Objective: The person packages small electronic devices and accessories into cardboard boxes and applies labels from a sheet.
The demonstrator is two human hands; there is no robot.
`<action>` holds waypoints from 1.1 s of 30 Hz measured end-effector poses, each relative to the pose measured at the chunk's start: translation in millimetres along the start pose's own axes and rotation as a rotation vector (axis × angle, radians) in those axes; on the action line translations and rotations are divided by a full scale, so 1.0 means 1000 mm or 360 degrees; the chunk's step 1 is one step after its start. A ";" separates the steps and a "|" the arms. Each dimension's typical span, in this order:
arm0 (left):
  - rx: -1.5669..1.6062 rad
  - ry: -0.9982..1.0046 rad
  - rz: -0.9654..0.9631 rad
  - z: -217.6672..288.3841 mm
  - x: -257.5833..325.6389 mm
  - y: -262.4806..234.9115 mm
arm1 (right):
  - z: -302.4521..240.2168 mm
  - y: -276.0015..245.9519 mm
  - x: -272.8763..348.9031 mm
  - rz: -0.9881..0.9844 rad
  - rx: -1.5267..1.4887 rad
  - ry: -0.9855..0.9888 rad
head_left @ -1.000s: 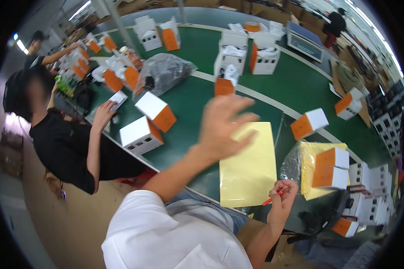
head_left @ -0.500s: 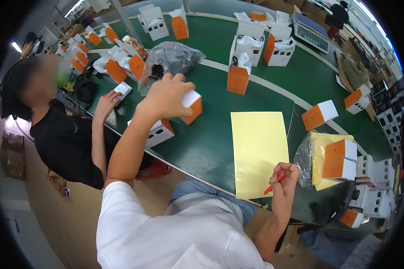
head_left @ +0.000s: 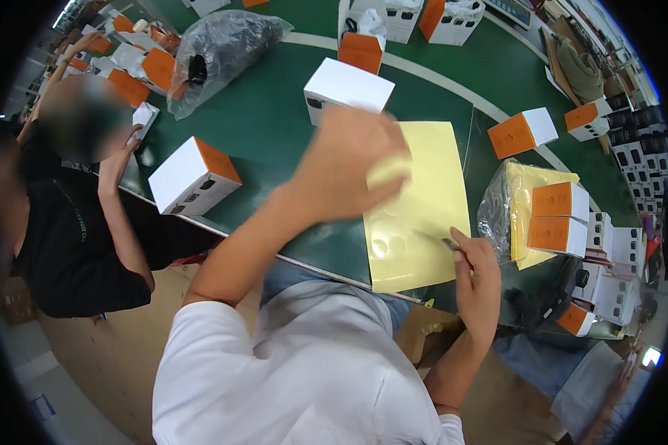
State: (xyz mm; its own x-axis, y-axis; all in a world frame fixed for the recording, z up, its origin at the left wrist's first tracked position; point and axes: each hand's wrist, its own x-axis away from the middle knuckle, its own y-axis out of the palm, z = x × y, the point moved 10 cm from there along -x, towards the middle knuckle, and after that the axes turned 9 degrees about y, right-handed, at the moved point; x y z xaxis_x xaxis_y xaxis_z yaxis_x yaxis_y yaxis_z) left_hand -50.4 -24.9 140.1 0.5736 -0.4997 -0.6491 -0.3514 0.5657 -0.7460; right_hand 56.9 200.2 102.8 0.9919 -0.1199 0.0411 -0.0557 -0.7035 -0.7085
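Over the yellow sheet (head_left: pixel 423 200), left hand (head_left: pixel 349 167) pinches a yellow sticker (head_left: pixel 388 170) (blurred); right hand (head_left: pixel 476 278) grips a tool (head_left: pixel 450 243).

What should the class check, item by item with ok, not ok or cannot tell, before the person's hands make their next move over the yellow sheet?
1. Flat yellow paper sheet lies fully on the green table: ok.
2. Left hand over the sheet: ok; touching it: cannot tell, blurred.
3. Right hand at the sheet's right edge, pinching a small thin tool: ok.
4. Nearest white-and-orange cardboard box off the sheet: ok.
5. Round marks on the sheet filled or empty: cannot tell.
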 end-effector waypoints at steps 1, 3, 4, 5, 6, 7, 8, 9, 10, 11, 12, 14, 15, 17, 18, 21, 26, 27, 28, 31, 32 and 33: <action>0.0686 0.0009 -0.0464 0.017 0.015 0.040 | -0.003 0.008 -0.003 -0.0070 -0.0010 0.0026; 0.1401 0.0003 -0.0927 0.045 0.046 0.082 | -0.014 0.021 -0.011 -0.0138 0.0115 -0.0015; 0.1146 0.0201 -0.0911 0.052 0.053 0.089 | -0.020 0.030 -0.015 -0.0189 0.0229 -0.0077; 0.0889 0.0396 -0.0889 0.060 0.060 0.093 | -0.021 0.034 -0.017 -0.0174 0.0291 -0.0077; 0.0910 0.0383 -0.0894 0.060 0.063 0.096 | -0.020 0.039 -0.021 -0.0192 0.0299 -0.0061; 0.0872 0.0384 -0.0910 0.061 0.066 0.099 | -0.018 0.044 -0.024 -0.0222 0.0352 -0.0063; 0.0833 0.0386 -0.0927 0.061 0.068 0.101 | -0.016 0.048 -0.026 -0.0252 0.0404 -0.0066; 0.0851 0.0376 -0.0929 0.061 0.070 0.103 | -0.014 0.051 -0.028 -0.0266 0.0412 -0.0054; 0.0811 0.0378 -0.0933 0.061 0.071 0.104 | -0.012 0.054 -0.029 -0.0279 0.0428 -0.0047; 0.0770 0.0380 -0.0937 0.061 0.072 0.105 | -0.010 0.056 -0.030 -0.0291 0.0444 -0.0042; 0.0782 0.0373 -0.0940 0.061 0.072 0.105 | -0.009 0.058 -0.031 -0.0301 0.0449 -0.0033; 0.0782 0.0375 -0.0925 0.061 0.072 0.105 | -0.009 0.059 -0.032 -0.0275 0.0498 -0.0049; 0.0791 0.0368 -0.0927 0.060 0.072 0.105 | -0.008 0.060 -0.032 -0.0284 0.0502 -0.0043; 0.0796 0.0369 -0.0899 0.059 0.072 0.104 | -0.008 0.059 -0.033 -0.0272 0.0520 -0.0042; 0.0802 0.0364 -0.0901 0.059 0.073 0.105 | -0.007 0.059 -0.033 -0.0278 0.0522 -0.0038; 0.0801 0.0363 -0.0897 0.059 0.073 0.105 | -0.003 0.057 -0.034 -0.0301 0.0479 -0.0001; 0.0807 0.0352 -0.0880 0.059 0.074 0.105 | -0.005 0.057 -0.033 -0.0338 0.0469 -0.0021; 0.0808 0.0354 -0.0881 0.059 0.073 0.105 | -0.005 0.057 -0.033 -0.0337 0.0468 -0.0018; 0.0809 0.0351 -0.0889 0.059 0.073 0.105 | -0.004 0.057 -0.033 -0.0336 0.0468 -0.0008; 0.0816 0.0355 -0.0897 0.060 0.072 0.106 | -0.001 0.056 -0.033 -0.0328 0.0461 0.0024; 0.0819 0.0359 -0.0896 0.061 0.072 0.106 | 0.000 0.056 -0.033 -0.0321 0.0454 0.0042; 0.0815 0.0356 -0.0893 0.060 0.072 0.105 | -0.001 0.056 -0.033 -0.0322 0.0455 0.0036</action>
State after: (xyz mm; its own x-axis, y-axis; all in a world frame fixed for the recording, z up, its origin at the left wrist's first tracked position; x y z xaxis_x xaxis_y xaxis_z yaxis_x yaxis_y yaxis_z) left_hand -1.5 38.0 23.6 0.3828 -0.8890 -0.2513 0.3615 0.3945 -0.8448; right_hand 20.7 164.4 62.2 0.9766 -0.0158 0.2144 0.1793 -0.4906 -0.8527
